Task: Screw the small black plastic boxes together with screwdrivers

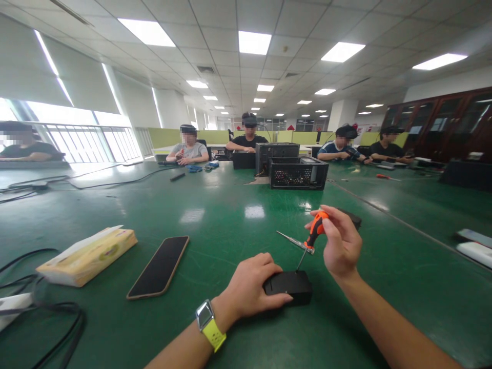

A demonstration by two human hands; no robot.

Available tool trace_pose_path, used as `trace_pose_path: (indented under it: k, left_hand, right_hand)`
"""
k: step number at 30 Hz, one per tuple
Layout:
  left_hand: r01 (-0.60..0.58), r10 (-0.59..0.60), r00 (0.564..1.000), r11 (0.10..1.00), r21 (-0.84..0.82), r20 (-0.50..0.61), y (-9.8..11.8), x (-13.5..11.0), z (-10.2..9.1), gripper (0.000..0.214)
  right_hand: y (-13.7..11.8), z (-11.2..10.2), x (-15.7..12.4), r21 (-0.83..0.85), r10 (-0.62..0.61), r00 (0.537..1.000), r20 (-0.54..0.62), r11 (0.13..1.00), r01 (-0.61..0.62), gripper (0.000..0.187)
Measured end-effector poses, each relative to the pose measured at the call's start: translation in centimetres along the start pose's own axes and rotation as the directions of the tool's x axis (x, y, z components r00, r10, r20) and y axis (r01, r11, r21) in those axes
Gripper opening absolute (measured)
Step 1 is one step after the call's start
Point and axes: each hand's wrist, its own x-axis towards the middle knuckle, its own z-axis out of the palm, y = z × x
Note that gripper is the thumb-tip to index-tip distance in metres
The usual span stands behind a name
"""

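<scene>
My left hand (pixel 255 287), with a yellow-banded watch (pixel 210 324) at its wrist, is wrapped round a small black box (pixel 294 288) and holds it against the green table. In my right hand (pixel 344 241) is an orange and black screwdriver (pixel 317 228), gripped by its handle. Its shaft points down, and the tip meets the top of the box near the far edge. Just behind lies a slim silver screwdriver (pixel 291 239) on the table. Partly hidden by my right hand is another black object (pixel 352 220).
To the left lie a smartphone (pixel 159 266), a tissue pack (pixel 88 255) and black cables (pixel 57 307). Farther off stand black computer cases (pixel 298 174). Several people sit around the far side of the green table (pixel 215 215). A red screwdriver (pixel 384 177) lies at the far right.
</scene>
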Motion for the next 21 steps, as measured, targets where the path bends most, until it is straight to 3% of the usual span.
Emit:
trace_pose_path:
  k: [5, 11, 16, 21]
  left_hand:
    - [-0.002, 0.002, 1.000, 1.000, -0.005, -0.004, 0.0, 0.0, 0.0, 0.044]
    - [-0.003, 0.003, 1.000, 1.000, -0.004, -0.004, 0.0, 0.0, 0.0, 0.044]
    - [-0.002, 0.002, 1.000, 1.000, -0.004, -0.010, 0.1, 0.1, -0.1, 0.044]
    - [-0.009, 0.009, 1.000, 1.000, -0.007, -0.008, 0.1, 0.1, -0.1, 0.044]
  right_hand:
    - [0.3, -0.1, 0.1, -0.112, -0.053, 0.999, 0.012, 0.992, 0.054, 0.024]
    - [-0.7, 0.5, 0.0, -0.039, -0.028, 0.994, -0.110, 0.999, 0.023, 0.021]
    - [-0.8, 0.8, -0.7, 0.021, 0.051, 0.999, 0.001, 0.998, -0.051, 0.020]
    - [-0.8, 0.8, -1.1, 0.028, 0.071, 0.997, 0.039, 0.997, -0.073, 0.019]
